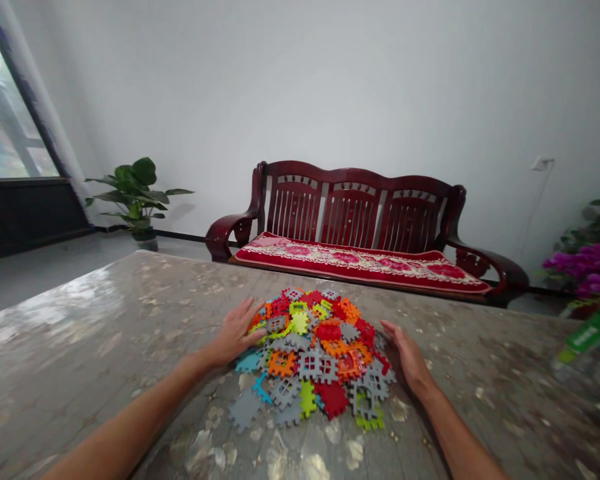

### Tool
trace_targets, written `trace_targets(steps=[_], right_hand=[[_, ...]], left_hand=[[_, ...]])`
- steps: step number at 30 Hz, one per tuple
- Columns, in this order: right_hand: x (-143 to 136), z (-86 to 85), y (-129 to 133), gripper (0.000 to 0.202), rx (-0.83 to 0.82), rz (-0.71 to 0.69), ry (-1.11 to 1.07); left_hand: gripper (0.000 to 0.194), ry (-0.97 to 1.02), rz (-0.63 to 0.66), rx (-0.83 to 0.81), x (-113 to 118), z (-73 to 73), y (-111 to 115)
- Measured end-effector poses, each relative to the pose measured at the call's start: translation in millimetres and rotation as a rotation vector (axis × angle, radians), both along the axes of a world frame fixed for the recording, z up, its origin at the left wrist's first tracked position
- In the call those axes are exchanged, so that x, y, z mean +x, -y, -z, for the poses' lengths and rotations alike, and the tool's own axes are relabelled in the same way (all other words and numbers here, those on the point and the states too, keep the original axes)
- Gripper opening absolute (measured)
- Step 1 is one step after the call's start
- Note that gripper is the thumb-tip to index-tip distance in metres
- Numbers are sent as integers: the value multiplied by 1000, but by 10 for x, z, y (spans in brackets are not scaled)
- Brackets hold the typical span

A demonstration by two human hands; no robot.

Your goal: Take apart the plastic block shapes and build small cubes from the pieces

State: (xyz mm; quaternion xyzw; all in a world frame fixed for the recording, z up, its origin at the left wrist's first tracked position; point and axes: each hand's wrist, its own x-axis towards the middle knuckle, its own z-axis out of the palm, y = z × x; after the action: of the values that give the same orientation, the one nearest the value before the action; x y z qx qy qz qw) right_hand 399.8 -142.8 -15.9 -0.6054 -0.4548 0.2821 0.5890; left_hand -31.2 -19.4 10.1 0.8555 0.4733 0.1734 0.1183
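A loose heap of flat plastic pieces with notched edges (317, 360) lies on the patterned table (180, 300), in grey, red, orange, lime green and blue. Some pieces have window-like openings. My left hand (237, 335) rests at the heap's left edge, fingers apart, with its fingertips by the outer pieces and nothing held. At the right edge of the heap, my right hand (407, 357) stands on its side with its palm toward the pieces, also holding nothing.
Behind the table stands a dark red wooden bench (355, 207) with a red patterned cover (370, 263). A potted plant (137, 193) is at the left. Purple flowers (593, 270) and a green-labelled item (587, 337) are at the right.
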Motion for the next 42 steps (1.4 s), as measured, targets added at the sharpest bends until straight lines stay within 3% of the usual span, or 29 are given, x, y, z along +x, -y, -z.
trace_targets(steps=[5, 9, 15, 18, 21, 24, 26, 28, 32, 36, 42], right_hand=[[-78, -4, 13, 69, 20, 37, 100], [-148, -25, -5, 68, 6, 18, 154], [-175, 3, 15, 59, 17, -12, 173], [-165, 19, 8, 54, 4, -9, 197], [-149, 42, -29, 51, -15, -18, 273], [-134, 76, -81, 52, -30, -9, 385], [-134, 97, -109, 54, -53, -2, 465], [-146, 107, -123, 55, -86, -13, 538], [-200, 90, -126, 54, -126, -59, 648], [-272, 57, -128, 55, -147, -92, 673], [-386, 42, -123, 52, -97, -142, 598]], left_hand=[[118, -120, 378, 85, -128, -42, 667], [119, -160, 449, 129, -69, -45, 869], [107, -105, 393, 142, -42, -30, 630], [85, -12, 359, 112, -83, -30, 488], [59, 171, 121, 132, -92, -47, 235], [62, 318, -186, 142, -68, -42, -105], [66, 360, -311, 97, -52, -3, -286], [70, 354, -319, 19, -39, 59, -378], [70, 288, -157, -48, -11, 150, -354], [66, 246, -73, -29, 14, 113, -308], [61, 256, -90, -32, 70, 43, -340]])
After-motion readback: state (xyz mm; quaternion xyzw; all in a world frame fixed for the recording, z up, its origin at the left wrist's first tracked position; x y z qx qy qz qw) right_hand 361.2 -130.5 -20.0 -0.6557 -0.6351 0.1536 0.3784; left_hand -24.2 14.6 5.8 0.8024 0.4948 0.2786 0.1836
